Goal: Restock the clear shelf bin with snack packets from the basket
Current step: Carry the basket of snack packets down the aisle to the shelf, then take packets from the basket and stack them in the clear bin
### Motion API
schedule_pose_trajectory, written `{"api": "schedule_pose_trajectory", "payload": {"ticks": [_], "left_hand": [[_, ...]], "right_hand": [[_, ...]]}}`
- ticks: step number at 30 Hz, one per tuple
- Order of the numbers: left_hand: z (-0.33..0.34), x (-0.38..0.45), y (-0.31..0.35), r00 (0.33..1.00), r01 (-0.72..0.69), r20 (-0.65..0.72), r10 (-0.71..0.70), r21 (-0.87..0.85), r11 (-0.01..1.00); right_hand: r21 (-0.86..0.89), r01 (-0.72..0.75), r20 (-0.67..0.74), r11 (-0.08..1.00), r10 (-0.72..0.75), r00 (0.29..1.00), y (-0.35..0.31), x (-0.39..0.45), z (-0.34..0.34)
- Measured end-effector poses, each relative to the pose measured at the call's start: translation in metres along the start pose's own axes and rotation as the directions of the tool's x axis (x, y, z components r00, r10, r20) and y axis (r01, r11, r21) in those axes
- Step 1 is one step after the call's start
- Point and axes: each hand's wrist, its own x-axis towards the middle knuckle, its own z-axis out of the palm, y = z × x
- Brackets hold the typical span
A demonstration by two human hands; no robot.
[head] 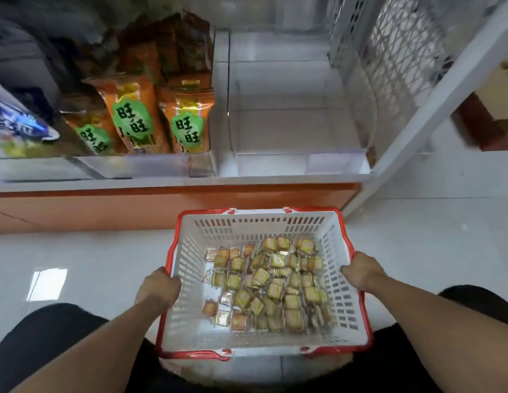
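Note:
A white slotted basket [258, 225] with a red rim sits low in front of me, above the floor. Several small yellow-green and orange snack packets [271, 285] lie loose on its bottom. My left hand [157, 287] grips the basket's left rim, thumb inside the wall. At the opposite side my right hand [360, 269] grips the right rim. The clear shelf bin [336, 161] stands on the shelf straight ahead, above the basket, with nothing visible inside it.
Left of the clear bin, orange snack bags [187, 123] with green labels fill a neighbouring bin. A white shelf upright [434, 106] slants at the right, with white mesh behind. An orange shelf front [162, 205] runs below. White floor tiles surround the basket.

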Motion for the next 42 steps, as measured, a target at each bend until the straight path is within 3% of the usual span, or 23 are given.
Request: {"api": "schedule_pose_trajectory", "payload": {"ticks": [4,8,11,13,16,18,23,26,33,42], "left_hand": [[0.004,0.001,-0.002,1.0,-0.007,-0.007,0.007,-0.053,0.999],[-0.003,-0.033,0.008,0.997,-0.057,-0.055,0.051,-0.123,0.991],[-0.018,-0.06,0.024,0.975,-0.205,-0.093,0.202,-0.023,0.979],[-0.023,-0.069,0.041,0.943,-0.327,-0.053,0.327,0.018,0.945],[-0.009,-0.067,0.072,0.872,-0.486,0.057,0.485,0.002,0.874],[0.018,-0.06,0.084,0.841,-0.529,0.151,0.519,0.032,0.848],[0.085,-0.036,0.099,0.792,-0.553,0.402,0.459,0.156,0.818],[0.097,-0.037,0.111,0.773,-0.564,0.485,0.409,0.227,0.794],[0.113,-0.029,0.143,0.683,-0.684,0.552,0.478,0.254,0.684],[0.187,0.014,0.119,0.538,-0.837,0.557,0.633,0.447,0.317]], "right_hand": [[0.063,0.05,-0.074,0.997,-0.046,0.996,-0.001,-0.004,0.013],[0.017,-0.011,-0.1,1.0,0.013,0.995,-0.006,-0.036,0.016],[-0.168,-0.008,-0.286,0.986,-0.041,0.957,-0.019,-0.064,0.002],[-0.216,0.078,-0.303,0.973,-0.143,0.942,-0.037,-0.07,-0.011],[-0.252,0.297,-0.129,0.921,-0.336,0.933,-0.066,-0.062,-0.015],[-0.278,0.387,0.024,0.879,-0.397,0.918,-0.079,-0.051,0.003],[-0.287,0.422,0.294,0.86,-0.34,0.893,-0.074,-0.004,0.066],[-0.314,0.419,0.295,0.852,-0.332,0.896,-0.067,0.007,0.079],[-0.346,0.472,0.29,0.811,-0.386,0.876,-0.055,0.01,0.094],[-0.562,0.576,0.427,0.594,-0.389,0.817,-0.081,0.015,0.145]]}}
